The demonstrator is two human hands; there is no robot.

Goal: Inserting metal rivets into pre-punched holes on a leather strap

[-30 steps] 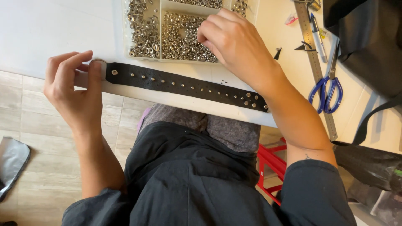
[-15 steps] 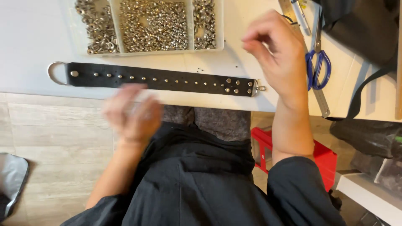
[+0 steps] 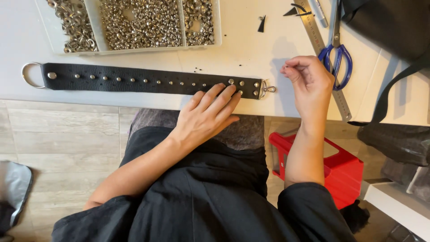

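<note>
Two bare hands work at a pale tabletop (image 3: 251, 49), seen from above. The left hand (image 3: 208, 114) lies flat and open, gripping nothing, its fingertips (image 3: 230, 92) pressing on the right end of a black studded strap (image 3: 148, 80) near a cluster of larger rivets. The right hand (image 3: 311, 85) hovers just off the strap's end, fingers curled inward with thumb and forefinger pinched narrow; whether a small piece sits between them cannot be told. The strap stretches flat along the table's near edge, a metal ring (image 3: 30, 75) at its left end and a small clasp (image 3: 267, 89) at its right. Behind it stands a clear compartment tray (image 3: 134, 22) heaped with silver rivets. To the right lie blue-handled scissors (image 3: 337, 58) across a metal ruler (image 3: 329, 62), with dark fabric (image 3: 394, 27) beyond. Below the table, a red stool (image 3: 345, 166) sits beside the person's dark-clothed lap.
</note>
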